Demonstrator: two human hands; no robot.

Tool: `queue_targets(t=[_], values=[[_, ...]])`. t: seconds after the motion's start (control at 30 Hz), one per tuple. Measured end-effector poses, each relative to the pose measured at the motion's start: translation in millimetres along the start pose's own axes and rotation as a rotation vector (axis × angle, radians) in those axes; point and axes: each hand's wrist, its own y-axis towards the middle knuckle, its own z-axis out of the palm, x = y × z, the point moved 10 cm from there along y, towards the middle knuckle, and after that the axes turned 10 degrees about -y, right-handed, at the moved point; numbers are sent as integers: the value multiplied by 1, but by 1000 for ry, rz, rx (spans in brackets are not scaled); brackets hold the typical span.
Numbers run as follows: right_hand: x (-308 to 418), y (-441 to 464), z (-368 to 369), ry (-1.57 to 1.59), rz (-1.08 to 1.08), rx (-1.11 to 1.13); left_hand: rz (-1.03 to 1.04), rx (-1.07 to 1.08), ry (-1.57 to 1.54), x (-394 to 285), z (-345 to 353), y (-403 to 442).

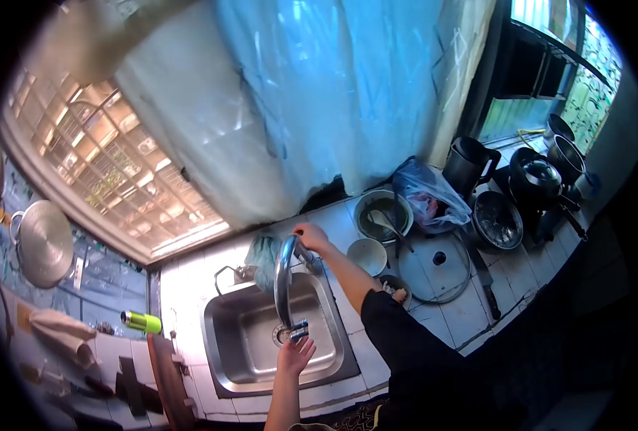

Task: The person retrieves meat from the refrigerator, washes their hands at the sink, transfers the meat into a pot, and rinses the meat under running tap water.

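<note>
A curved chrome faucet [283, 276] arches over a stainless steel sink [225, 345]. My left hand [295, 353] is right beneath the spout, palm up with the fingers apart, holding nothing. At the faucet's base, my right hand [311, 237] has its fingers curled at the faucet handle [304, 255]; the hand partly hides the grip. No stream of water can be made out at the spout. A greenish cloth or bag [261, 262] lies behind the sink, close to the faucet.
Right of the sink are a white bowl [367, 256], a pot [362, 219] with a ladle, a glass lid [434, 276], a knife [485, 276], a plastic bag [427, 197] and a black kettle [468, 167]. A green bottle [143, 321] lies at the left.
</note>
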Motion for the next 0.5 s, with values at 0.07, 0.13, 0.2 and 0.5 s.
queue_targets(t=[0.07,0.13,0.2,0.5], values=[[-1,1,-1,-104,17,-17,-46,31,4,1,17,8],[-5,-6,-8,-46,99,-69,-94,50,-27,1,20,20],[-25,-9,-11,33,202,-206,-139,68,-68,7,25,23],[-30,0,8,114,182,-211,-197,-6,-214,6,33,33]])
